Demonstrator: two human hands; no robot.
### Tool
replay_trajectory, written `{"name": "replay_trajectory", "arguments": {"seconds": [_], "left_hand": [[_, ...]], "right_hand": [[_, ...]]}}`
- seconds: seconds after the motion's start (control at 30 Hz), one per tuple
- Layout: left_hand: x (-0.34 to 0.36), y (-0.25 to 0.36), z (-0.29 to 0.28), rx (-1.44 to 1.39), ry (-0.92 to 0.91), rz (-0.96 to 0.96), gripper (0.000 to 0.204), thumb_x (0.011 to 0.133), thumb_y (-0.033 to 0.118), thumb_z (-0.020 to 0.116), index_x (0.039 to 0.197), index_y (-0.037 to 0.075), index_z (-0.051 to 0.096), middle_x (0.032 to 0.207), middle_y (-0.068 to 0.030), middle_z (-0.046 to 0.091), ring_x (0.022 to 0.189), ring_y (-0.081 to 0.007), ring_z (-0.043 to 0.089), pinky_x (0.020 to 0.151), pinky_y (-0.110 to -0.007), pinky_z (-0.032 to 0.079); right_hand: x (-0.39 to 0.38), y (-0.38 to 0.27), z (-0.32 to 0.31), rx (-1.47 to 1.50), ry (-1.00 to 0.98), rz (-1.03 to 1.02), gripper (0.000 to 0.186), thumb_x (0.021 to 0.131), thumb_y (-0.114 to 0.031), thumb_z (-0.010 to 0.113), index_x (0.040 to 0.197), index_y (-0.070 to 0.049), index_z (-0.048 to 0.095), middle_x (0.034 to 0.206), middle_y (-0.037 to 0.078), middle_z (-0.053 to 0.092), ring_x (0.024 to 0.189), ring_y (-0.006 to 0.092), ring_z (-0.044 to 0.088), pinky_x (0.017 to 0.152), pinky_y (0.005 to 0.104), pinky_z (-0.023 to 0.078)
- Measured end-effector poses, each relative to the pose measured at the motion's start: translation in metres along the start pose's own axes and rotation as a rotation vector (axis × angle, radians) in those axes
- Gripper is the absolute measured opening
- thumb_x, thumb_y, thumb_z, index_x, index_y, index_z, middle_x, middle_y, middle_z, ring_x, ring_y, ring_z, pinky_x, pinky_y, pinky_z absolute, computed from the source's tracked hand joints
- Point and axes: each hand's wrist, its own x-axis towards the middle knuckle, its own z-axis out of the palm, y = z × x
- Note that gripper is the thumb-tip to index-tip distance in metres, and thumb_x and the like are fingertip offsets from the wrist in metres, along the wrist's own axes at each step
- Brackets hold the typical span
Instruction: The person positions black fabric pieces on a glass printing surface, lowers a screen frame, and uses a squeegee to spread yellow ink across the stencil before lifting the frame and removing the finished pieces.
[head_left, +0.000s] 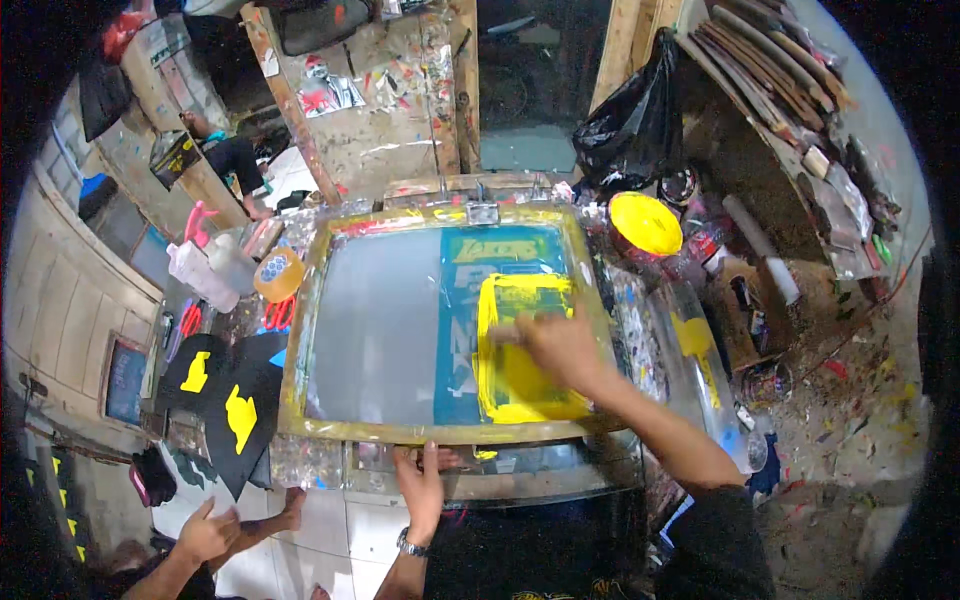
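Now the left hand, fingers loosely spread at the screen frame's near edge, could let it slip through weak bracing, and yellow ink inside could smear if the right hand, grip too blurred to tell, presses unevenly.

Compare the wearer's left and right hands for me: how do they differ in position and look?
The left hand is at the near edge of the screen frame, while the right hand is over the yellow ink inside it.
The left wrist wears a watch; the right wrist shows none.
The left hand looks fairly sharp, the right blurred.
Both are bare.
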Motion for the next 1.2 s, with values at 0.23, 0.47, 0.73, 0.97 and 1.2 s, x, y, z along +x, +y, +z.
{"name": "replay_trajectory", "arguments": {"seconds": [0.23, 0.47, 0.73, 0.97, 1.2], "left_hand": [[0.003, 0.021, -0.003, -0.008, -0.082, -0.143, 0.033, 0.101, 0.013, 0.052, 0.119, -0.007, 0.034, 0.085, -0.0174, 0.066, 0.071, -0.0221, 0.069, 0.063, -0.032, 0.059], [0.005, 0.025, -0.006, -0.040, -0.098, -0.239, 0.036, 0.100, 0.013, 0.053, 0.125, -0.003, 0.031, 0.088, -0.0175, 0.063, 0.076, -0.0248, 0.069, 0.066, -0.036, 0.061], [0.004, 0.027, -0.005, -0.003, -0.119, -0.277, 0.039, 0.100, 0.011, 0.052, 0.128, -0.004, 0.029, 0.085, -0.0178, 0.065, 0.073, -0.0244, 0.069, 0.063, -0.035, 0.060], [0.004, 0.023, -0.007, -0.030, -0.081, -0.143, 0.032, 0.100, 0.018, 0.056, 0.120, -0.002, 0.040, 0.080, -0.0133, 0.066, 0.067, -0.0196, 0.068, 0.059, -0.030, 0.057], [0.003, 0.090, 0.002, -0.065, -0.078, 0.181, 0.026, 0.100, 0.017, 0.055, 0.115, 0.002, 0.041, 0.074, -0.0120, 0.064, 0.061, -0.0176, 0.065, 0.054, -0.028, 0.053]], "right_hand": [[0.029, 0.040, 0.005, 0.231, -0.200, -0.112, 0.030, 0.089, -0.034, 0.060, 0.102, -0.007, 0.057, 0.081, 0.017, 0.066, 0.078, 0.0385, 0.066, 0.074, 0.0513, 0.050], [0.078, 0.063, 0.014, 0.231, -0.164, -0.138, 0.024, 0.091, -0.031, 0.056, 0.105, -0.011, 0.055, 0.081, 0.019, 0.066, 0.072, 0.0405, 0.065, 0.060, 0.0517, 0.050], [0.011, 0.040, 0.021, 0.106, -0.003, -0.093, 0.024, 0.083, -0.018, 0.062, 0.103, -0.010, 0.050, 0.078, 0.012, 0.062, 0.066, 0.0349, 0.064, 0.054, 0.0467, 0.048], [-0.079, -0.019, -0.027, 0.227, -0.120, -0.175, 0.024, 0.084, -0.019, 0.060, 0.105, -0.011, 0.052, 0.089, 0.013, 0.062, 0.084, 0.0312, 0.067, 0.077, 0.0495, 0.051], [-0.070, -0.034, -0.094, 0.056, 0.482, 0.093, 0.048, 0.075, -0.054, 0.071, 0.084, -0.008, 0.059, 0.080, 0.007, 0.054, 0.078, 0.0254, 0.055, 0.090, 0.0551, 0.037]]}}
